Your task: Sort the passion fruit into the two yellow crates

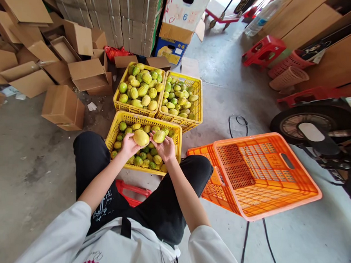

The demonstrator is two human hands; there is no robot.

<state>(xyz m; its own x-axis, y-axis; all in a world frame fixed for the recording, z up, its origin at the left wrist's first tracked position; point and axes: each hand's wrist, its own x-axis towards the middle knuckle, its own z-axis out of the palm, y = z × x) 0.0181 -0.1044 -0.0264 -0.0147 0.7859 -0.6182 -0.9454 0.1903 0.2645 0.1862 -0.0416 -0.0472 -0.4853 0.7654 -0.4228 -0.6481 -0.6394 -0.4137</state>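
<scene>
My left hand [129, 145] is closed around a large yellow lemon [141, 137]. In my right hand [165, 148] lies a smaller, greener lemon [159, 136], held by the fingers. Both hands are above the near yellow crate [121, 119], which holds many green and yellow lemons [138, 161]. Behind it stand two more yellow crates. The back left crate [135, 109] is heaped with mostly yellow lemons [142, 90]; the back right crate [198, 91] holds smaller greenish ones [181, 100].
An orange crate [265, 207] leans tilted at my right. Cardboard boxes [63, 106] are piled at the left, with stacked flat cartons [105, 18] behind. A motorcycle wheel [299, 118], a red stool [263, 49] and pink baskets [290, 78] are on the right. Black cables [271, 246] cross the floor.
</scene>
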